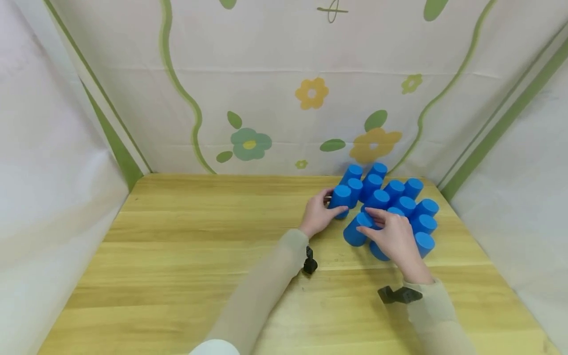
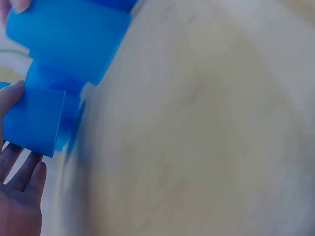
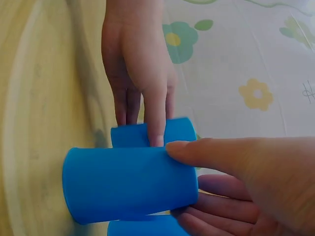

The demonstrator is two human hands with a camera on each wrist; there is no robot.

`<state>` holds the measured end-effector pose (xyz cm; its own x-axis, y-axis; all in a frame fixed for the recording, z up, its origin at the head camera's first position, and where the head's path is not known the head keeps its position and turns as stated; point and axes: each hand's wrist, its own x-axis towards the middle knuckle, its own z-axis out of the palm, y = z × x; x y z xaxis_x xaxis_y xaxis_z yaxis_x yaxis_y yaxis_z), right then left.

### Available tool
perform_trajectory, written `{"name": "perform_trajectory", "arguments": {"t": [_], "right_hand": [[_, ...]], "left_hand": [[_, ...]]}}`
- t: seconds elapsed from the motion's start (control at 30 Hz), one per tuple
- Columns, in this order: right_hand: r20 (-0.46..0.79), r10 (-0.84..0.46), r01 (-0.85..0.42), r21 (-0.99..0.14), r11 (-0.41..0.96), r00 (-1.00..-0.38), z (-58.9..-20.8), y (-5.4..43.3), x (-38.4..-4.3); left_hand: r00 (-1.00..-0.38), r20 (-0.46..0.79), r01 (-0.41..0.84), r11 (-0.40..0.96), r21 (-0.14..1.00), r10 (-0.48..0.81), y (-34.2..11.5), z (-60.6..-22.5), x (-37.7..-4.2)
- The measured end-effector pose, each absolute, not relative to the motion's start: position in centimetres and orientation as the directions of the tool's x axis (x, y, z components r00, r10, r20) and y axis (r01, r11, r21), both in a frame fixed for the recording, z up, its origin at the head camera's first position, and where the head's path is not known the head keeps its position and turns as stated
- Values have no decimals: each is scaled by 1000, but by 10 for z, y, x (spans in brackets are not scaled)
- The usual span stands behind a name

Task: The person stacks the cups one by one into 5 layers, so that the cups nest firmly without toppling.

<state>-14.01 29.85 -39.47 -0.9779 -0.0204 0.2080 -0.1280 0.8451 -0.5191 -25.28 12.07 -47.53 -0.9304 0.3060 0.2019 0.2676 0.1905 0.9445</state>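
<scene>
Cups [image 1: 406, 204], plain blue and slightly tapered, crowd the table's [image 1: 186, 256] far right corner. My left hand [image 1: 318, 213] grips the leftmost cup [image 1: 340, 195], my right hand [image 1: 395, 239] a second cup [image 1: 356, 232], kinda blocking others behind it. Left wrist view's blurry, cups cut off. Tons of room toward the left edge.

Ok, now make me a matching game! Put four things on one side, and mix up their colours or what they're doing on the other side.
Things:
1. Left hand
2. Cups
3. Table
4. Back cloth

Matches:
A. Yellowish, with a wood grain
B. Whitish, with printed flowers
C. Gripping a cup
D. Plain blue all over

Right pairs: 1-C, 2-D, 3-A, 4-B
</scene>
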Motion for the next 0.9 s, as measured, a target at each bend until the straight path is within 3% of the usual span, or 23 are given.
{"name": "perform_trajectory", "arguments": {"t": [0.4,0.9], "right_hand": [[146,-45,-113,-508,854,-988,-392,300,-146],[139,-57,-121,-514,849,-989,-395,303,-148]], "left_hand": [[-942,255,299,200,933,218,54,-457,-268],[-942,267,319,294,901,205,-48,-433,-270]]}}
